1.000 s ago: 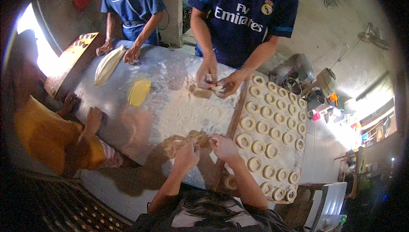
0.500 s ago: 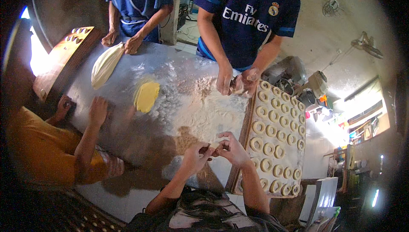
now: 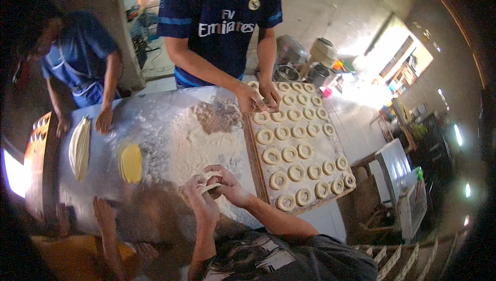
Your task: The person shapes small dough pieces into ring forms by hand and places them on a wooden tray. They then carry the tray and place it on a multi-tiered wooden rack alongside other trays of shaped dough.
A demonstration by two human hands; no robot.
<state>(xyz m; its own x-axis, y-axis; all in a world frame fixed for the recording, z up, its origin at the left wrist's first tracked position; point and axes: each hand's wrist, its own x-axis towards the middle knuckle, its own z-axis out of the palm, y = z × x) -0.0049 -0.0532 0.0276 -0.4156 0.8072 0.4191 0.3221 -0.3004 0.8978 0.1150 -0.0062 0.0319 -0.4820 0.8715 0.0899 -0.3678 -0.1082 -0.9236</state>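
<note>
A small pale dough ring (image 3: 210,186) is held up over the floured near part of the table. My left hand (image 3: 203,202) pinches it from the left, fingers pointing up. From the right, the fingers of my right hand (image 3: 231,187) close on the same piece, so part of it is hidden. Just right of my hands lies a wooden tray (image 3: 251,152) with several rows of raw dough rings (image 3: 290,153). Loose flour (image 3: 194,149) is spread on the metal table beyond my hands.
Across the table a person in a dark blue shirt (image 3: 222,33) works with both hands at the tray's far corner. A long dough piece (image 3: 79,149) and a yellow slab (image 3: 131,163) lie left. Two more people stand at the table's left part.
My view has turned right, so the table and tray sit further left. The dough piece between my hands now shows as a loop. The person opposite has brought their hands over the tray.
</note>
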